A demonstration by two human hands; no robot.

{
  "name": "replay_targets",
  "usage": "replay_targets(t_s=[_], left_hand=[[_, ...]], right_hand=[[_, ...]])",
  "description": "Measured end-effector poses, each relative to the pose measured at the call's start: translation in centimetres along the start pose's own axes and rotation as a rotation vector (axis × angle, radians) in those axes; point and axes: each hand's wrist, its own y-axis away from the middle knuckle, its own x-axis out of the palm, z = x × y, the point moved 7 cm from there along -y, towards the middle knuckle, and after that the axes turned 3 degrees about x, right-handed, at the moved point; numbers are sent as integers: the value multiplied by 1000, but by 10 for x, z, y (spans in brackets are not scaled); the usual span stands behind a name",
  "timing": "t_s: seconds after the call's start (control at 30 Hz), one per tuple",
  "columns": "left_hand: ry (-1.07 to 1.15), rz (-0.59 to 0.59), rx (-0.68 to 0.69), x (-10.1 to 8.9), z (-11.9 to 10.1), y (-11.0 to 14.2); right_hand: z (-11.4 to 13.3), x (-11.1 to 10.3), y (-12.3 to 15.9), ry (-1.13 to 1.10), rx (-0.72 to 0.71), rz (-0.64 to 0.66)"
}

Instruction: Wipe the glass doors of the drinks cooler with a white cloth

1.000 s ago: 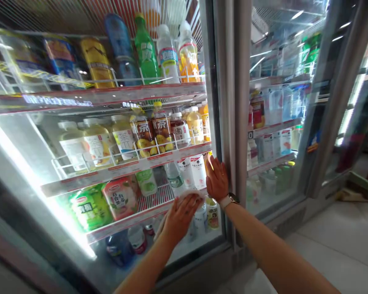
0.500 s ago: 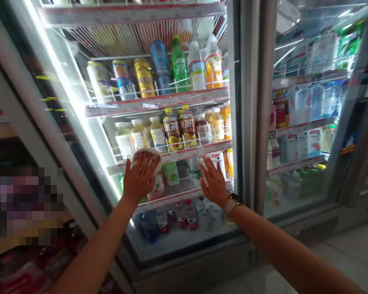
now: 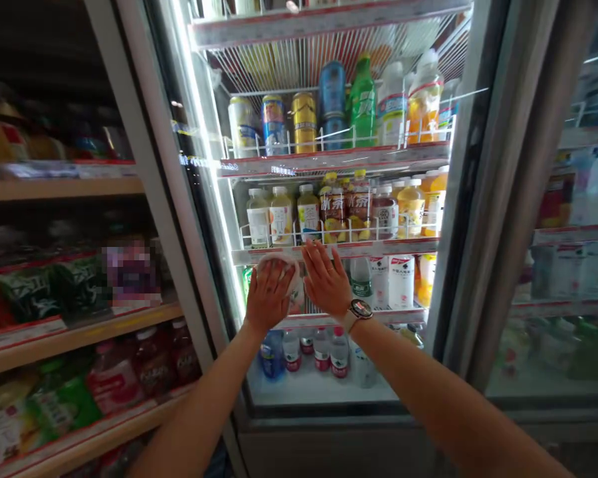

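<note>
My left hand [image 3: 269, 297] lies over a white cloth [image 3: 278, 256], pressing it against the glass door [image 3: 323, 393] of a lit drinks fridge. The cloth's edge shows around the fingertips; most of it is under the palm and fingers. Close by on the right, my right hand [image 3: 329, 282] is laid on the same glass with its fingers stretched out and nothing in it. A watch [image 3: 361, 309] is on the right wrist. Behind the glass, both hands overlap the view of a shelf with white-labelled bottles [image 3: 401, 282].
Bottled teas [image 3: 333, 207] and drink cans [image 3: 304, 123] stand on wire shelves behind the glass. To the left is a wooden shelf [image 3: 80, 333] with packaged drinks. A metal door frame [image 3: 508, 186] and another glass-fronted fridge are on the right.
The view has swung left, bringing more of the wooden shelves into sight. My right hand has come closer to my left hand on the glass. The cloth stays under the left hand.
</note>
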Motion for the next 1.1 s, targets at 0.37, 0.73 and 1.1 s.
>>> replay_targets(t_s=[0.37,0.73,1.1], left_hand=[[-4,142,-55,7,-20,116],[100,-54,-147,-13,-2,-53],[67,76,-47,18,-47,86]], right_hand=[[-2,1,3,-69,11,22],[0,-1,3,-12,3,-28],[1,-1,3,-7,1,-25]])
